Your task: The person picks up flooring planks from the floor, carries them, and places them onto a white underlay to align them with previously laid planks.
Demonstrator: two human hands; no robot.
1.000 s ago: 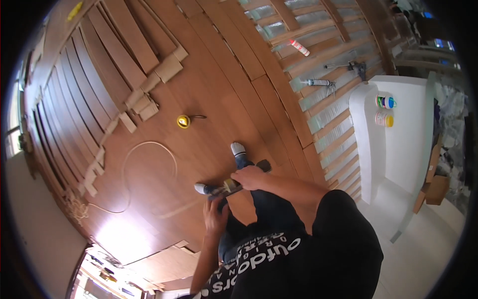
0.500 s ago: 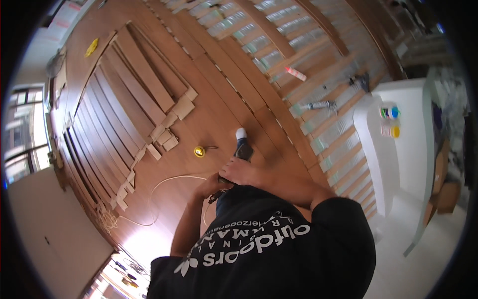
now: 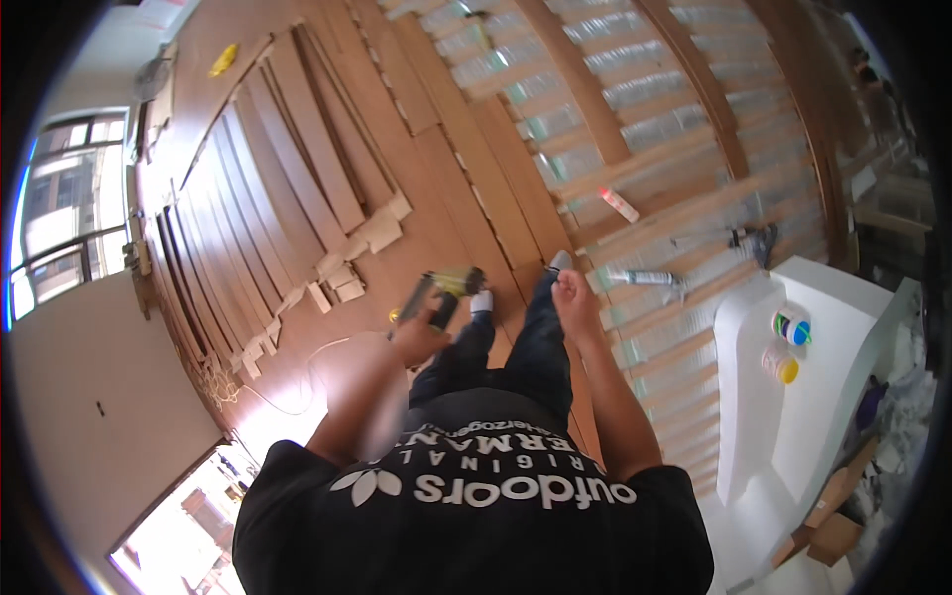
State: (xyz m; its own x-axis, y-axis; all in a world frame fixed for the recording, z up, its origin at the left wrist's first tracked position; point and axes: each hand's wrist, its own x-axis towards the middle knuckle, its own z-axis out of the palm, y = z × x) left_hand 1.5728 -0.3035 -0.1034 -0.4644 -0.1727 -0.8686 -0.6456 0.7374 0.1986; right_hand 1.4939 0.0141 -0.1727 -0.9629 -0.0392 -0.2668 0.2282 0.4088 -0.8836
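My left hand (image 3: 420, 339) grips what looks like a nail gun (image 3: 421, 300), dark with a yellow-green part, held above the floorboards near my left foot. Its outline is slightly blurred. To the right, my right hand (image 3: 575, 300) is raised over my right leg with its fingers curled closed; whether anything small is inside cannot be made out. A yellow tape measure (image 3: 394, 315) lies on the floor, mostly hidden behind the tool. A thin pale hose (image 3: 319, 349) curves across the boards on the left.
Long brown planks (image 3: 273, 159) lie stacked at left, with cardboard pieces (image 3: 382, 231) along their ends. Wooden battens over clear sheeting (image 3: 684, 352) cover the right side. A red-and-white tube (image 3: 620, 204), a caulking gun (image 3: 645, 278) and a white ledge (image 3: 749, 317) with two tubs stand there.
My hands, together in front of me before, have parted: the left swung left with the tool, the right moved right and let go of it. My right foot and both legs now show.
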